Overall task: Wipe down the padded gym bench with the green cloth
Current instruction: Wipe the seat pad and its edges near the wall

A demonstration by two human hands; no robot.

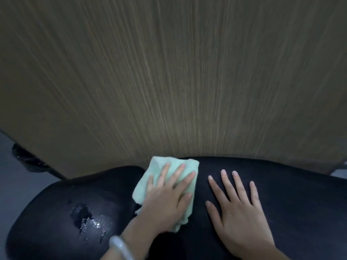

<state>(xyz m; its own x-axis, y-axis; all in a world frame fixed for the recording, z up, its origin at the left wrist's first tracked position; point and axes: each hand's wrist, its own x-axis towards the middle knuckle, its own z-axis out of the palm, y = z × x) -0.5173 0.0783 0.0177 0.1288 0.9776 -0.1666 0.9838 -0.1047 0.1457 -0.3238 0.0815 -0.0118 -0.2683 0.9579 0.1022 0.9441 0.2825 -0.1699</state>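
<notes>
a: what's the left hand point(167, 196) doing?

b: it lies flat on the pale green terry cloth point(165, 186), fingers straight and spread a little, pressing the cloth down onto the black padded gym bench point(291, 203). nothing is curled round the cloth; the palm and fingers just rest on top of it.

a: and where does the cloth sit on the bench?

b: near the far edge of the pad, just left of the middle of the view. it is folded or bunched into a rough rectangle, with its top corner reaching the bench's far rim and its lower end trailing under the wrist.

a: the right hand point(240, 209)?

b: flat on the bare black padding, just beside the cloth but not touching it. its fingers are straight and fanned apart, holding nothing.

a: anything on the wrist?

b: a pale, smooth bangle point(121, 247) on the left wrist, at the bottom edge of the view.

a: how does the bench surface look?

b: dark and slightly glossy. to the left of the cloth there is a scuffed patch point(85, 217) where the covering seems cracked or peeled, with small bright flecks; the view is soft there, so i cannot tell whether those flecks are wear or wetness.

a: and beyond the bench?

b: a brown wood-grain panel point(169, 72) with fine vertical streaks fills the upper view. at the far left a grey floor point(11, 177) shows, with a dark blurred object point(28, 158) lying on it.
</notes>
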